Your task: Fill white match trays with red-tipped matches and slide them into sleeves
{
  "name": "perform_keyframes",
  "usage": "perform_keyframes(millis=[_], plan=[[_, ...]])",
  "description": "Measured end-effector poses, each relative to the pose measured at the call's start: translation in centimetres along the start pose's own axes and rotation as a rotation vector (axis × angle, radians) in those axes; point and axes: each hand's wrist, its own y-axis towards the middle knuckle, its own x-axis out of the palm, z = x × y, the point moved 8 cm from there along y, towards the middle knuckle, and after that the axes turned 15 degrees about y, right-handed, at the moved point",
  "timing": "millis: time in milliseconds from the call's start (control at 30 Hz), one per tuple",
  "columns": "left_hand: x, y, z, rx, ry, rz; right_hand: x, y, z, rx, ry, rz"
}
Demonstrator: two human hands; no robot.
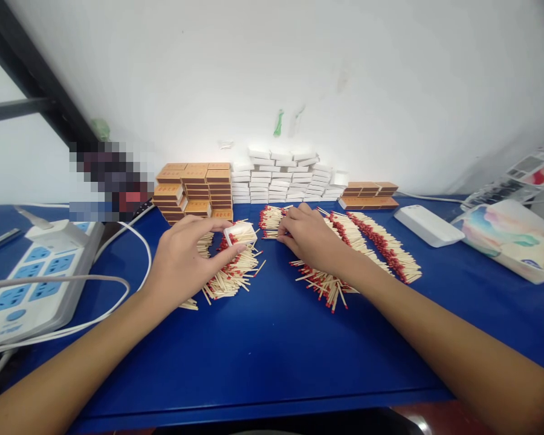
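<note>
My left hand (185, 254) grips a small white matchbox tray (240, 232) between thumb and fingers, just above a heap of red-tipped matches (229, 275) on the blue table (272, 350). My right hand (310, 238) rests palm down on a long row of matches (381, 244), its fingers curled and pinching at matches near the left end of the row (269, 220). More loose matches (324, 284) lie under my right wrist.
Against the wall stand stacks of orange matchbox sleeves (194, 190), white inner trays (281, 178) and a low pile of orange sleeves (367, 194). A white power strip with cables (31, 278) lies at the left. A white flat device (428, 225) and a tissue pack (510, 238) lie right.
</note>
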Motion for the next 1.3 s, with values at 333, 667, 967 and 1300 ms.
perform_keyframes(millis=[333,667,967,1300], plan=[[0.0,0.1,0.2,0.011,-0.002,-0.010,0.3,-0.1,-0.9,-0.057,-0.085,-0.070],[0.4,0.0,0.4,0.043,0.021,-0.039,-2.5,-0.7,-1.9,-0.160,0.145,0.038],[0.8,-0.4,1.4,0.128,-0.071,-0.049,-3.6,-1.4,-6.5,-0.271,0.054,0.082],[0.6,-0.5,2.3,0.169,-0.094,-0.050,-3.5,-1.9,-7.2,-0.362,0.104,0.100]])
